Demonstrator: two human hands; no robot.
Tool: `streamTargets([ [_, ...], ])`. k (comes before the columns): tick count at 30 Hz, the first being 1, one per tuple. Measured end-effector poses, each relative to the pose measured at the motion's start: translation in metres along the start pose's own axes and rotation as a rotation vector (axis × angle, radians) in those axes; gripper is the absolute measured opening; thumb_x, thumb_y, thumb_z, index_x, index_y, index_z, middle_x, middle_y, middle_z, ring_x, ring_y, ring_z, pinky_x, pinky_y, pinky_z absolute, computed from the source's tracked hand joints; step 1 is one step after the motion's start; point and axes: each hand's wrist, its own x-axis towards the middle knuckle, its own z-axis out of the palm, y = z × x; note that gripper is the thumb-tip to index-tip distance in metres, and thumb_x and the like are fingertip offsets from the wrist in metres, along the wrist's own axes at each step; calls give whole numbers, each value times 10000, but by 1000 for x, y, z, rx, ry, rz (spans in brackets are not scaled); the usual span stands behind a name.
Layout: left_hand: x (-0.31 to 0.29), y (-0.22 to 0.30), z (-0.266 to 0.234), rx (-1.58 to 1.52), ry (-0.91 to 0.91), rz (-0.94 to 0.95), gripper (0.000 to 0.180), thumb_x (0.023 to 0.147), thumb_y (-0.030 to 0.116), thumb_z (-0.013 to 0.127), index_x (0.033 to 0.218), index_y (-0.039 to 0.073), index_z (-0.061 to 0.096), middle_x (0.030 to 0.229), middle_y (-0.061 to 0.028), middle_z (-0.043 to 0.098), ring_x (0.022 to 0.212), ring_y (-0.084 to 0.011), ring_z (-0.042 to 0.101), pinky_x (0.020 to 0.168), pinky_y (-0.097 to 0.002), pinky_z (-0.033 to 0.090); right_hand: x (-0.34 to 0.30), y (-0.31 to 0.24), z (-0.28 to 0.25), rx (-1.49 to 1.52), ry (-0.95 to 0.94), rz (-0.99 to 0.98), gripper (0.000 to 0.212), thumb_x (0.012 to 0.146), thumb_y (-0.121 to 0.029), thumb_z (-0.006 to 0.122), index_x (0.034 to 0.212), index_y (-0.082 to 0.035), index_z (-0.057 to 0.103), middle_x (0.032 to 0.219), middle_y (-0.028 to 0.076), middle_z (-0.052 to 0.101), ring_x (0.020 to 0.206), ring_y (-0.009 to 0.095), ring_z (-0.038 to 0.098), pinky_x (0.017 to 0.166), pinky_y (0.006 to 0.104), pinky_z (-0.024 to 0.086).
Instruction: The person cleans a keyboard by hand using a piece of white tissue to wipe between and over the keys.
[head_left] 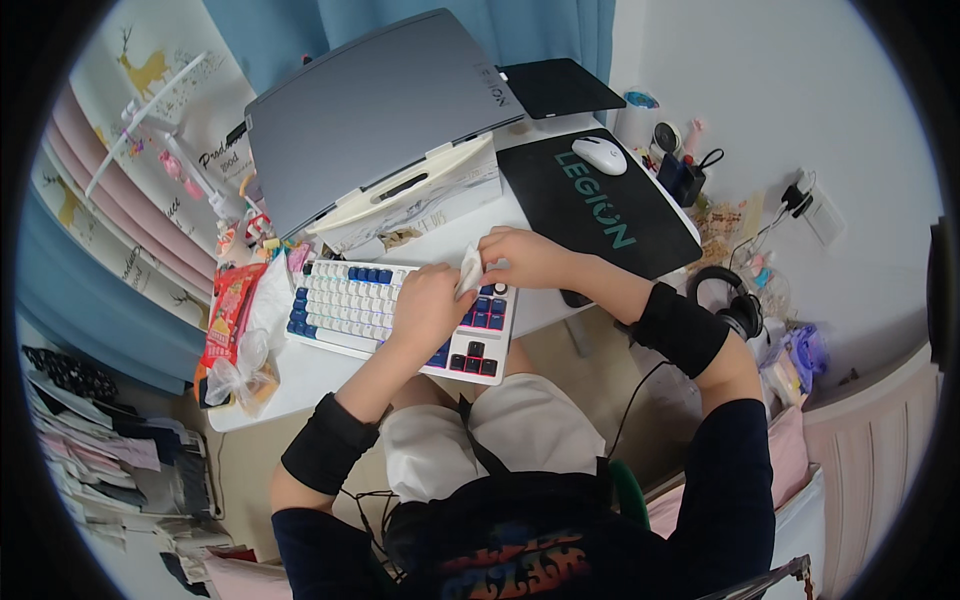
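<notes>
A small piece of white tissue is pinched between my two hands, above the right part of a white and blue keyboard. My left hand is closed on the tissue's left side, over the keys, and hides some of them. From the right, my right hand grips the tissue's other side with its fingertips, just above the keyboard's upper right corner. A round knob and glowing blue and black keys show at the keyboard's right end.
Behind the keyboard, a grey laptop rests on a pale stand. A white mouse sits on a black mouse pad at the right. Red snack packaging and a clear plastic bag lie at the table's left edge. Black headphones are at far right.
</notes>
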Motion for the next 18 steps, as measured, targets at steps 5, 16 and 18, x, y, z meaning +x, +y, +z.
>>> streamTargets([
  [5, -2, -2, -7, 21, -31, -12, 299, 723, 250, 712, 674, -22, 598, 693, -177, 584, 693, -367, 581, 642, -434, 455, 0, -2, 7, -110, 95, -43, 162, 737, -191, 709, 827, -57, 688, 854, 68, 609, 881, 257, 558, 804, 338, 448],
  [16, 3, -35, -22, -607, -159, -247, 289, 810, 200, 676, 1006, -7, 633, 789, -146, 665, 661, -196, 629, 619, -313, 484, 0, 7, -9, 312, 184, 270, 202, 780, -244, 716, 905, -85, 719, 888, 87, 628, 785, 177, 559, 713, 286, 458],
  [18, 9, -18, -10, -287, -161, -240, 320, 805, 240, 655, 1026, 13, 612, 843, -192, 654, 744, -320, 641, 676, -379, 496, -11, 7, -8, 294, 178, 275, 191, 792, -229, 700, 906, -77, 718, 901, 101, 637, 801, 183, 579, 732, 290, 469],
])
